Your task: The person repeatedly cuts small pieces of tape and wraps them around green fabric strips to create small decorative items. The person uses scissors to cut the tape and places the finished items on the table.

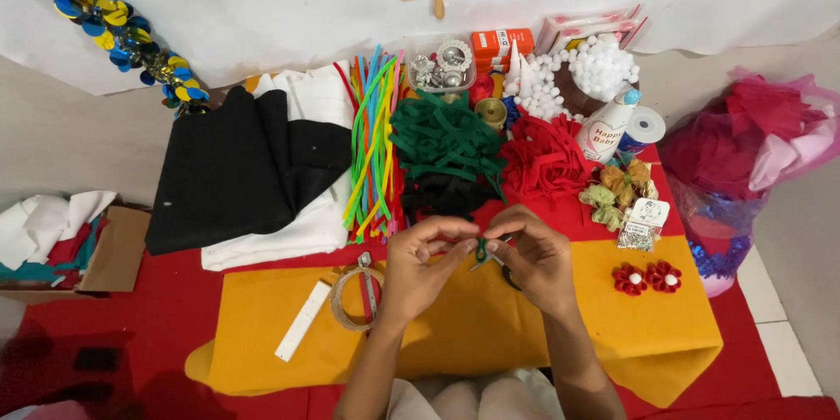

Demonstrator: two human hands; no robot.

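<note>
Pinching a small green strip [480,250] betw. both hands: left hand [423,264] and right hand [534,261] meet over the yellow felt [464,332], fingertips pressed together on the strip. Scissors [500,264] lie under the right hand, mostly hidden. Left of the hands on the felt: tape roll [351,298] and white ruler [303,321]. Right of them: two red flowers [646,277]. Behind the hands, nothing blocking: green strips pile [444,142], red strips pile [544,157], pipe cleaners [374,144], black cloth [241,168]. Clear tub [442,67] w/ silver bits further back; pom-poms [577,74] beside it. Pink bag [744,157] far right holds red fabric.
</note>
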